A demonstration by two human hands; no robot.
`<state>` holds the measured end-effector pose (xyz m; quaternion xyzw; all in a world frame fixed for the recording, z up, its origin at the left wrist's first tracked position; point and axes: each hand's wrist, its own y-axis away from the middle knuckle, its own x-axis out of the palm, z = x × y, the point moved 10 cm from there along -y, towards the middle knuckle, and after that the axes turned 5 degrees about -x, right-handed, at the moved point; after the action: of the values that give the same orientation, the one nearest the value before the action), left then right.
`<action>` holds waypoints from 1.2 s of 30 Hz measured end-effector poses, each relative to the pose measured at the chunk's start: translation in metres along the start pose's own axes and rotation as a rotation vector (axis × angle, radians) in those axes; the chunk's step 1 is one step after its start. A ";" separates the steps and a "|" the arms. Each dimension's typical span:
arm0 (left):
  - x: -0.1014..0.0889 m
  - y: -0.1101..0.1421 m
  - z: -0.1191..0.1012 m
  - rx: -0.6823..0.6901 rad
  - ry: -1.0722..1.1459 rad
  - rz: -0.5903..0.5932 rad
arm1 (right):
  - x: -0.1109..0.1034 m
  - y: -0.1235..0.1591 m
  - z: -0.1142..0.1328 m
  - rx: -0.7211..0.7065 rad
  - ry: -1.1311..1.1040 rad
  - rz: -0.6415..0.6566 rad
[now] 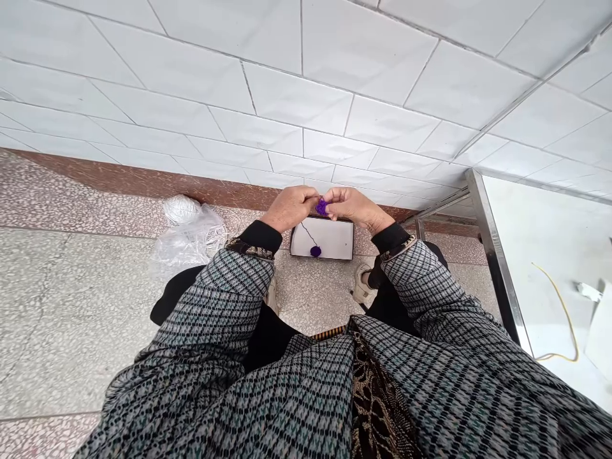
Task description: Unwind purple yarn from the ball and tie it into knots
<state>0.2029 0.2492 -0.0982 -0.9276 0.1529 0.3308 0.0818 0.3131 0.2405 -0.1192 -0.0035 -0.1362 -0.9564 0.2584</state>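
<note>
A small purple piece of yarn work (322, 206), knitted or crocheted, is between my hands. My right hand (354, 207) pinches it from the right between thumb and fingers. On its other side my left hand (292, 207) is closed, its fingertips close to the piece, with the purple yarn strand (307, 233) hanging from it. That strand runs down to a small ball of purple yarn (315, 252) in a shallow white box (337, 239) with dark edges, on the floor. Whether a hook or needle is in the fingers is too small to make out.
Left of my arms, a white yarn ball (182, 209) and a clear plastic bag (184, 245) lie on the speckled floor. A white tiled wall (306, 102) rises ahead. To the right stands a metal-edged table (521, 236) with a yellow cord (564, 306) on it.
</note>
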 end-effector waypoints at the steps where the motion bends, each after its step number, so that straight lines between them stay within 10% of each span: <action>1: 0.006 0.000 0.003 -0.026 -0.003 0.027 | -0.006 0.000 -0.001 0.016 -0.034 -0.063; 7: 0.035 0.004 -0.007 0.040 0.035 0.195 | -0.033 0.000 -0.002 0.002 -0.151 -0.352; 11: 0.043 0.014 -0.028 0.186 -0.004 0.311 | -0.047 -0.001 0.006 -0.064 0.209 -0.419; 15: 0.013 0.009 -0.029 0.199 -0.059 0.106 | -0.028 -0.005 0.000 -0.051 0.508 -0.182; 19: -0.007 0.002 -0.013 0.107 -0.015 -0.053 | -0.006 -0.004 -0.007 -0.019 0.126 0.018; 25: 0.026 0.003 -0.013 0.079 0.100 0.129 | -0.029 -0.004 0.008 -0.102 -0.188 -0.228; 31: 0.040 0.014 -0.037 0.236 0.027 0.280 | -0.049 0.000 0.012 -0.098 0.304 -0.425; 36: 0.005 0.004 -0.024 0.165 -0.027 0.022 | -0.015 -0.005 -0.011 0.019 0.349 -0.027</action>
<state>0.2196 0.2381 -0.0831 -0.9115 0.1888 0.3301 0.1565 0.3240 0.2491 -0.1322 0.1667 -0.0985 -0.9446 0.2652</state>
